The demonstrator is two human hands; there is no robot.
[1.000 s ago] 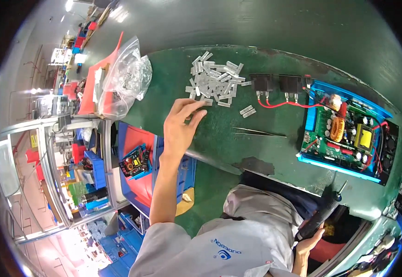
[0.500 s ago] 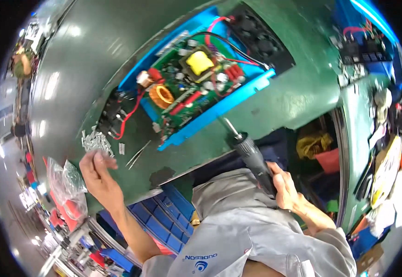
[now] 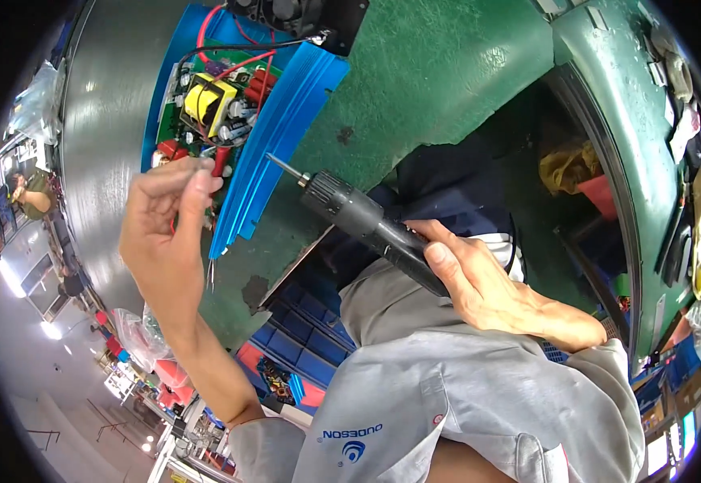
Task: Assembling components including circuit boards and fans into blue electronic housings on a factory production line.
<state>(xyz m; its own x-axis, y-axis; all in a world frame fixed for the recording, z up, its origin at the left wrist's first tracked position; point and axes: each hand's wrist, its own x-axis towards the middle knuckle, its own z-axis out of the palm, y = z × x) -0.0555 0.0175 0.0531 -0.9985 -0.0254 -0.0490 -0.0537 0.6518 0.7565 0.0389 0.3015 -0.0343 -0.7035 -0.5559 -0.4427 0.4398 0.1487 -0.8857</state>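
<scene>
My right hand (image 3: 487,282) is wrapped round a black electric screwdriver (image 3: 358,213). Its thin metal bit points up and left, close to the edge of a blue metal housing (image 3: 274,137). My left hand (image 3: 165,221) hovers over the near left part of that housing, thumb and fingertips pinched together; whatever they hold is too small to make out. Inside the housing lies a green circuit board with a yellow-wrapped transformer (image 3: 209,105), capacitors and red wires. A black fan panel (image 3: 302,18) sits at its far end. Metal tweezers (image 3: 212,275) show partly beside the left wrist.
The green worktop (image 3: 423,88) has a cut-in front edge before my lap. Below it are blue bins (image 3: 302,326). Yellow and red bags (image 3: 568,169) lie under the bench at right. Clear plastic bags (image 3: 137,334) hang near my left forearm.
My left hand has moved from the pile of small silvery pieces to over the circuit board. The screwdriver has swung left toward the housing. The view has turned, so the housing appears farther left.
</scene>
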